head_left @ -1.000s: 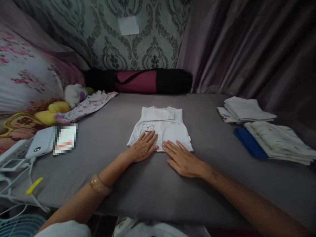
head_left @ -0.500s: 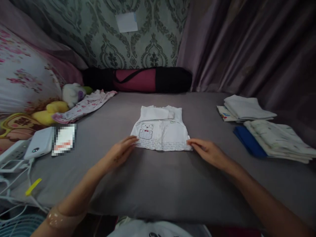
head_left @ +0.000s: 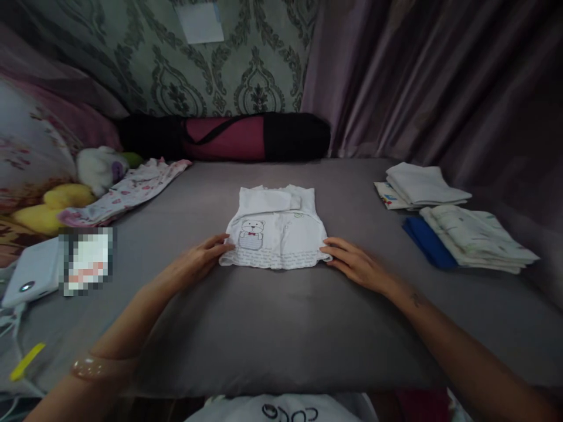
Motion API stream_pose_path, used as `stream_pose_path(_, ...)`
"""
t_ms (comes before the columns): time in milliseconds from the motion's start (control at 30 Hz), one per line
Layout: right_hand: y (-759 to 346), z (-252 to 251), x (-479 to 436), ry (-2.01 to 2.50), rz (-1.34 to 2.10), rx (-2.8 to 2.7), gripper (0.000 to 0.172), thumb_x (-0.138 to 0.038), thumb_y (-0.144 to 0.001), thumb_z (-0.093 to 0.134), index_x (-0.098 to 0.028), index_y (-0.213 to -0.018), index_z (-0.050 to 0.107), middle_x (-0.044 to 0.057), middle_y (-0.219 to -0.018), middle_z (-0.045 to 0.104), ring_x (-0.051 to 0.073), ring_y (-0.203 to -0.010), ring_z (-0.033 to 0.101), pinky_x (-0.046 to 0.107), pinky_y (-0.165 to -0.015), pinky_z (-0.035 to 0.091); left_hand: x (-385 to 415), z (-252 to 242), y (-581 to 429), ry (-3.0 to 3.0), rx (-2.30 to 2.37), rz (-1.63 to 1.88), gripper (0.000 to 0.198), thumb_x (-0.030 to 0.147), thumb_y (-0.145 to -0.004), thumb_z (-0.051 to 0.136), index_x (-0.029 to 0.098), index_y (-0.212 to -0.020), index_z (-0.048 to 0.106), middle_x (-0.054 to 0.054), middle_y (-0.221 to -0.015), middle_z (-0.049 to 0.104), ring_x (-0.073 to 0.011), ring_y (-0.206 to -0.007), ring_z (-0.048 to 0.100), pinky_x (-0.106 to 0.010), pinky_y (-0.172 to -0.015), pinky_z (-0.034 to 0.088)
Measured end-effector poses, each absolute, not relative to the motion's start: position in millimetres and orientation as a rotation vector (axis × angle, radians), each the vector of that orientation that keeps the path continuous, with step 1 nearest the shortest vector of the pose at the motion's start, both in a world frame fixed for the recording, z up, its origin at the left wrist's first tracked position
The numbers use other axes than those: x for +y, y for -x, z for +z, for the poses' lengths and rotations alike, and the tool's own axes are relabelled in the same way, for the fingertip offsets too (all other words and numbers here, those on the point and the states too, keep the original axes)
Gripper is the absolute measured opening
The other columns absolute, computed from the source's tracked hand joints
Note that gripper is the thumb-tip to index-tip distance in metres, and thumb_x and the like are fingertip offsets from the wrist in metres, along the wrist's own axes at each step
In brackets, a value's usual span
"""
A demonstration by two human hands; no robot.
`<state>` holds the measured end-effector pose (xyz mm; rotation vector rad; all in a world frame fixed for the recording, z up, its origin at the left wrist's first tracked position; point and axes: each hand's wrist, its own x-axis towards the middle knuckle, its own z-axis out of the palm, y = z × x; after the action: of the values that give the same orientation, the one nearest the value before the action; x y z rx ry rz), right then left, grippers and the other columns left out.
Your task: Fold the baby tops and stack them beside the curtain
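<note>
A small white baby shirt (head_left: 295,234) lies in the middle of the grey bed surface, with its sleeves folded across the upper part. On its front are a bear print and a band of small lettering along the hem. My left hand (head_left: 203,255) grips the lower left side edge near the hem, fingertips on the fabric. At the opposite side, my right hand (head_left: 355,265) pinches the lower right edge, where the hem corner curls up slightly. The thumbs are partly hidden.
Folded cloths (head_left: 479,237) sit on the right, with a white folded cloth (head_left: 428,183) behind them. To the left are a power bank (head_left: 37,272) with cables, plush toys (head_left: 99,167) and a patterned garment (head_left: 132,190). A long black and maroon bag (head_left: 229,138) lies against the wall.
My view has shifted a little to the right. Both hands remain at the shirt's lower sides, a bit higher along the edges, and the hem corners now flare and curl more.
</note>
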<state>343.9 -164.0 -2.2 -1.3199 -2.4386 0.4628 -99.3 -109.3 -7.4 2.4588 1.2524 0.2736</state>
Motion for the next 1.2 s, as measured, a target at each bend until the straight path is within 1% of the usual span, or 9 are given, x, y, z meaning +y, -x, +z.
stream_pose_path(233,-340.8,-8.2,-165.0,1.33,0.53,-2.314,0.042,-0.033,-0.1,0.035,-0.027,-0.137,0.053,0.008,-0.14,0.054,0.021,-0.127,0.054,0.039,-0.109,0.044,-114.9,-9.2,110.3,-2.442,1.067,0.354,0.046,0.036,-0.098,0.032,0.047,-0.14,0.047,0.009,-0.153,0.042,-0.0193,-0.134,0.048,-0.039,-0.109,0.044)
stream_pose_path(400,-338.6,-18.7,-159.6,1.32,0.573,-2.259,0.044,-0.027,-0.101,0.03,-0.026,-0.142,0.046,0.008,-0.136,0.058,0.019,-0.127,0.055,0.039,-0.11,0.043,-117.0,-4.0,103.1,-2.445,1.055,0.395,0.043,0.03,-0.099,0.034,0.036,-0.134,0.057,0.003,-0.141,0.057,-0.021,-0.13,0.051,-0.037,-0.11,0.042)
stream_pose_path(500,-341.0,-26.1,-156.7,1.317,0.602,-2.226,0.046,-0.022,-0.099,0.031,-0.026,-0.143,0.043,0.007,-0.129,0.063,0.018,-0.121,0.059,0.039,-0.108,0.045,-118.4,-4.7,101.1,-2.43,1.074,0.456,0.043,0.027,-0.099,0.033,0.031,-0.134,0.057,0.0,-0.137,0.059,-0.0211,-0.128,0.052,-0.035,-0.109,0.043)
stream_pose_path(600,-342.5,-28.7,-154.6,1.309,0.603,-2.211,0.044,-0.021,-0.095,0.04,-0.026,-0.137,0.049,0.006,-0.125,0.065,0.019,-0.116,0.062,0.039,-0.105,0.048,-118.3,-4.6,100.6,-2.417,1.001,0.501,0.044,0.018,-0.097,0.032,0.024,-0.134,0.055,-0.006,-0.136,0.058,-0.0204,-0.127,0.052,-0.036,-0.109,0.042)
stream_pose_path(700,-341.4,-25.8,-152.2,1.322,0.625,-2.202,0.035,-0.023,-0.093,0.046,-0.024,-0.126,0.057,0.007,-0.12,0.067,0.023,-0.111,0.064,0.038,-0.1,0.051,-116.3,-0.8,97.3,-2.36,1.016,0.483,0.043,0.011,-0.094,0.03,0.017,-0.131,0.053,-0.01,-0.132,0.06,-0.0188,-0.122,0.056,-0.035,-0.107,0.044)
stream_pose_path(867,-338.8,-17.9,-147.0,1.263,0.658,-2.178,0.026,-0.024,-0.094,0.045,-0.027,-0.111,0.064,0.007,-0.114,0.069,0.026,-0.104,0.067,0.036,-0.093,0.054,-111.5,6.6,88.3,-2.299,1.111,0.465,0.042,0.011,-0.089,0.037,0.014,-0.127,0.052,-0.01,-0.128,0.061,-0.0199,-0.117,0.058,-0.034,-0.104,0.045)
stream_pose_path(967,-337.7,-11.8,-144.2,1.303,0.689,-2.156,0.028,-0.026,-0.093,0.044,-0.027,-0.112,0.065,0.007,-0.112,0.07,0.025,-0.103,0.067,0.036,-0.09,0.055,-107.5,6.7,86.8,-2.233,1.205,0.424,0.041,0.018,-0.087,0.045,0.017,-0.127,0.052,-0.009,-0.128,0.061,-0.0213,-0.113,0.06,-0.036,-0.101,0.046)
stream_pose_path(1100,-334.9,-0.7,-136.0,1.369,0.701,-2.12,0.028,-0.03,-0.092,0.046,-0.023,-0.109,0.068,0.006,-0.104,0.073,0.021,-0.093,0.069,0.034,-0.085,0.056,-95.5,6.3,86.7,-2.198,1.21,0.437,0.03,0.035,-0.091,0.045,0.026,-0.116,0.06,-0.004,-0.11,0.068,-0.0194,-0.091,0.065,-0.031,-0.08,0.053)
stream_pose_path(1200,-333.4,6.6,-123.6,1.346,0.702,-2.087,0.029,-0.031,-0.09,0.048,-0.023,-0.108,0.07,0.004,-0.097,0.074,0.019,-0.083,0.069,0.031,-0.078,0.055,-80.4,12.5,82.3,-2.237,1.227,0.539,0.033,0.042,-0.09,0.047,0.029,-0.113,0.067,-0.004,-0.102,0.067,-0.0195,-0.089,0.064,-0.03,-0.081,0.052)
